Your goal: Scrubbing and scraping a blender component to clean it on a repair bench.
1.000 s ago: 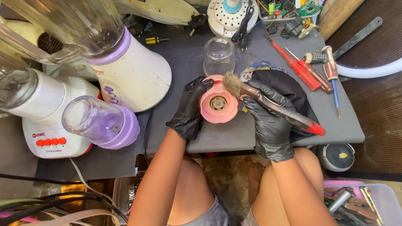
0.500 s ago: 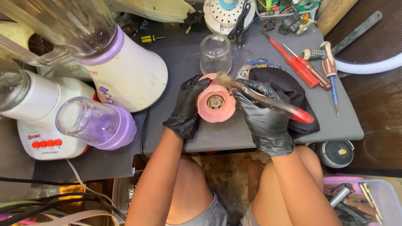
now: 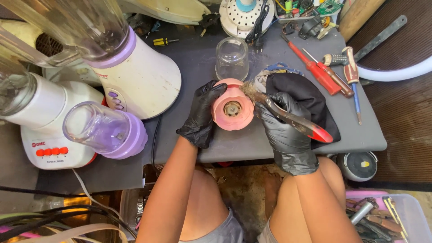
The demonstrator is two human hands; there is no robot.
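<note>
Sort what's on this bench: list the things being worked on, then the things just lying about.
In use:
left hand
right hand
round pink plastic blender base
red-handled bristle brush

Lying about:
small clear glass jar
red screwdrivers
black cloth
white-and-purple blenders

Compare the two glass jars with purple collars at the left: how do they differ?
The big jar is much larger than the small jar and runs out of the picture's top. The big jar sits on a white base with purple buttons; the small jar's base has red buttons. The small jar's open mouth shows fully; the big jar's does not. Both are clear and look empty.
</note>
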